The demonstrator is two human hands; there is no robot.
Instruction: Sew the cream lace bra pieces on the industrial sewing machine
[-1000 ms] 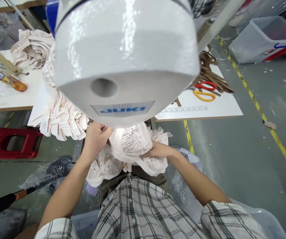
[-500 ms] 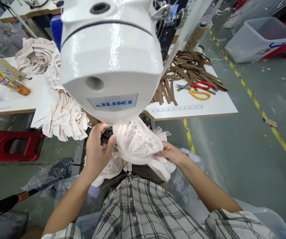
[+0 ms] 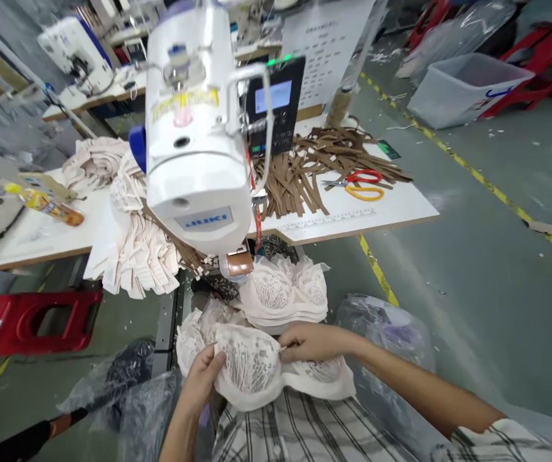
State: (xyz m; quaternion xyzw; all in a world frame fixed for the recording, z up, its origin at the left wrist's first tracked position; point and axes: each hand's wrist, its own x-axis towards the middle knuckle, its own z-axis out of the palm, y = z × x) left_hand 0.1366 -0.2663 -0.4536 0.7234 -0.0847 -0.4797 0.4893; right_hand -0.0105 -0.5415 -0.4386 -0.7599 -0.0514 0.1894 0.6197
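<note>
A cream lace bra piece (image 3: 251,369) lies across my lap, held at both sides. My left hand (image 3: 202,378) grips its left edge with fingers curled over the lace. My right hand (image 3: 307,342) pinches the fabric near the middle top. Just beyond them a stack of similar lace bras (image 3: 283,292) rests below the white sewing machine head (image 3: 196,138). The machine's needle area is partly hidden behind a copper-coloured part (image 3: 238,264).
A pile of cream lace pieces (image 3: 136,247) hangs over the white table's (image 3: 381,208) left side. Brown strips (image 3: 314,170) and red and yellow scissors (image 3: 362,184) lie on it. A control panel (image 3: 276,106) stands behind the machine. Red stool (image 3: 30,317) left, plastic bags (image 3: 381,321) beside my lap, grey bin (image 3: 463,86) far right.
The view has pulled back and up from the machine head. Both hands came down from under the machine toward my lap with a lace piece, leaving a stack below the machine.
</note>
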